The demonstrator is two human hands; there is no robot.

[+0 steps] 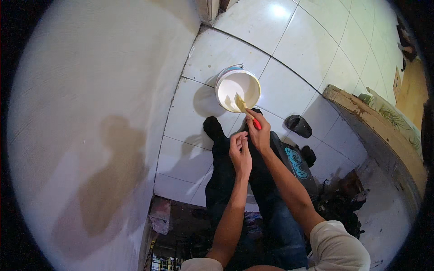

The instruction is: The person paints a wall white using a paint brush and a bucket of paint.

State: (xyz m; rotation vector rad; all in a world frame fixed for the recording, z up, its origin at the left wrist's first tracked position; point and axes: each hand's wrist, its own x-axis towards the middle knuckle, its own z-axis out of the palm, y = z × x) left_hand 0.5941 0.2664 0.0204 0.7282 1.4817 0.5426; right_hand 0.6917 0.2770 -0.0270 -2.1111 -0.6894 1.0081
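Note:
My right hand (259, 135) grips a paintbrush (242, 106) by its red-ended handle. The bristles point away from me, over the near rim of a round paint bucket (218, 86). Inside the bucket is white or cream paint; whether the bristles touch it, I cannot tell. Close beside, on the left, is my left hand (241, 153), its fingers loosely curled with the thumb apart and nothing seen in them. The bucket stands on the tiled floor just beyond my feet, its wire handle folded to the far side.
A pale wall (99, 77) rises along the left, with my shadow on it. On the white tiles (285, 86) at right lies a black slipper-like object (298, 126). A worn wooden edge (361, 110) juts in at right. Dark clutter (346, 198) lies at lower right.

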